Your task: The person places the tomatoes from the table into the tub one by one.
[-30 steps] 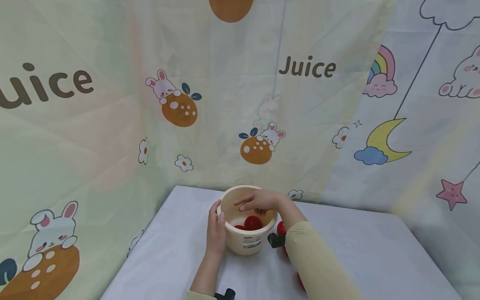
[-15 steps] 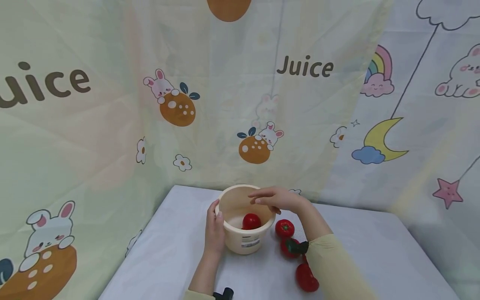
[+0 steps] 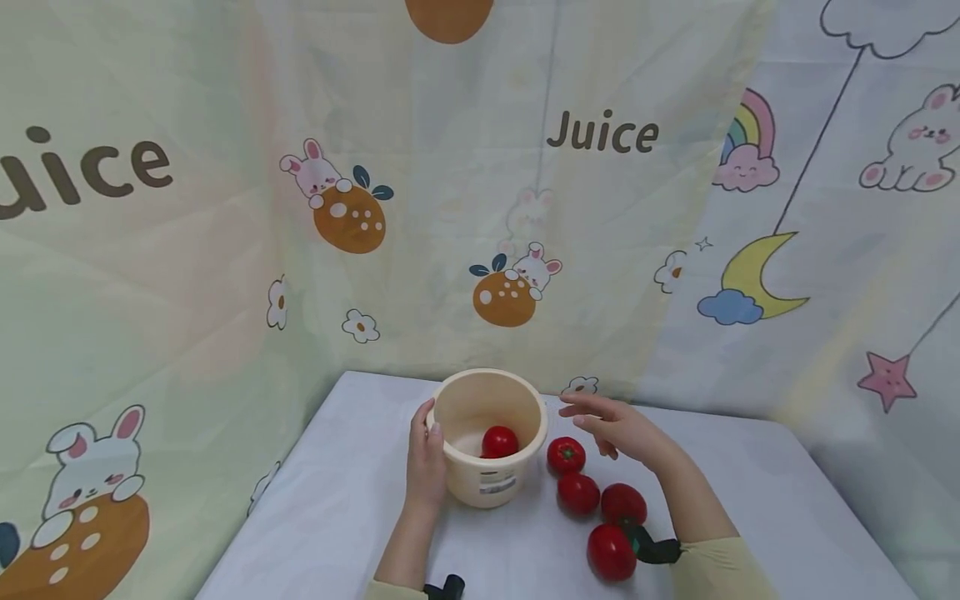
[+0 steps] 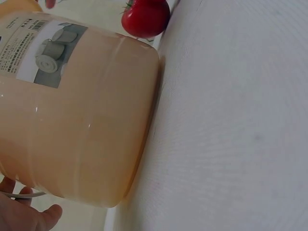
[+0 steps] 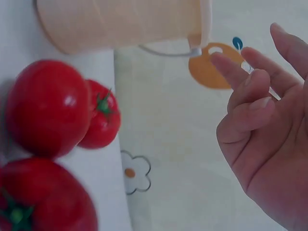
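Note:
A cream plastic bucket [image 3: 486, 479] with a printed label stands upright on the table. My left hand [image 3: 427, 467] holds its left side, thumb at the rim; in the left wrist view its fingers [image 4: 29, 211] are by the wire handle. Inside the bucket lies a red tomato [image 3: 499, 441], with a bit more red below it. To the right of the bucket hovers my right hand [image 3: 618, 427], holding nothing, fingers loosely bent. Beneath it are several red tomatoes on the table: a far one [image 3: 566, 455], one closer [image 3: 578, 494], another on the right [image 3: 624, 503] and the nearest [image 3: 611, 552].
A white cloth covers the table [image 3: 750, 492]. Printed curtains [image 3: 420, 333] hang close behind the table's far edge and along its left side. In the right wrist view the bucket's wire handle [image 5: 168, 54] hangs at its side.
My right hand has moved right, out from over the bucket, uncovering the tomatoes on the table. The left hand keeps its hold on the bucket. The head view has turned slightly right.

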A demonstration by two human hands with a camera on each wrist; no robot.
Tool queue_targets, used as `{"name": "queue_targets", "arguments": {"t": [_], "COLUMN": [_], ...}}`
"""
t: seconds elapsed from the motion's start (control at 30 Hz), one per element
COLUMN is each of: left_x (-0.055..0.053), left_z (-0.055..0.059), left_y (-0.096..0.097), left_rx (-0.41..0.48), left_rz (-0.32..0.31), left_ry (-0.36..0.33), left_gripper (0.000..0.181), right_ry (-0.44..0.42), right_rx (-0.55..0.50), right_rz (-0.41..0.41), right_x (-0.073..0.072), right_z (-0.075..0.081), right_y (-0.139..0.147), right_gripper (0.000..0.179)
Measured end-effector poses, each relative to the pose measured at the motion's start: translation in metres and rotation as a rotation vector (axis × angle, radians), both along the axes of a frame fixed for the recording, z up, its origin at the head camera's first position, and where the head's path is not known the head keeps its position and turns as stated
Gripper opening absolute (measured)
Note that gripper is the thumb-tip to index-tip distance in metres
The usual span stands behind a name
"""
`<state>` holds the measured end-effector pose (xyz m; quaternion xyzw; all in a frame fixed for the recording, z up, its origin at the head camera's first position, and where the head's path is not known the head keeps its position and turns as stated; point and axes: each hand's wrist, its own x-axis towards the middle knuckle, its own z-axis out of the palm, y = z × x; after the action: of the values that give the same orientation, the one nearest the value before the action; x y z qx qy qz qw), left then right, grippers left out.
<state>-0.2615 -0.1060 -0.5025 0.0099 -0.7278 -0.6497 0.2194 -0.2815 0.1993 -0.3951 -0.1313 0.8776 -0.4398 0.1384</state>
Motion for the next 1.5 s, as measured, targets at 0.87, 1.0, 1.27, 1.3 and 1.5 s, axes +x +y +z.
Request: {"name": "queue_targets", "arguments": {"t": [0.87,1.0,1.27,1.3,1.5], "left_x": [0.003,0.003,0.003,0.003,0.002], "left_z": [-0.001,-0.001,0.002,0.003,0.003], "left_y": [-0.001,-0.001,0.000,0.000,0.000], "left_rx": [-0.021,-0.006,0.004,0.004,-0.008], "left_rz": [0.010,0.008,0.000,0.000,-0.012], "left_ry": [-0.021,-0.029,-0.037,-0.037,-0.049], "left_gripper": [0.040,0.039,0.038,0.038,0.039], "right_ry": [-0.175,-0.208,-0.211,-0.211,-0.213], "right_rx": [0.061,0.070,0.015,0.008,-0.004], "right_rz": [-0.405,-0.450,-0.468,-0.471,-0.485], "right_x": [0.055,0.057,0.059,0.059,0.060], "right_z": [-0.114,-0.123,-0.135,-0.137,-0.141], "right_y": [0.086,0.089,0.092,0.092,0.092], "right_gripper": [0.075,0.085,0.085,0.084,0.086]}}
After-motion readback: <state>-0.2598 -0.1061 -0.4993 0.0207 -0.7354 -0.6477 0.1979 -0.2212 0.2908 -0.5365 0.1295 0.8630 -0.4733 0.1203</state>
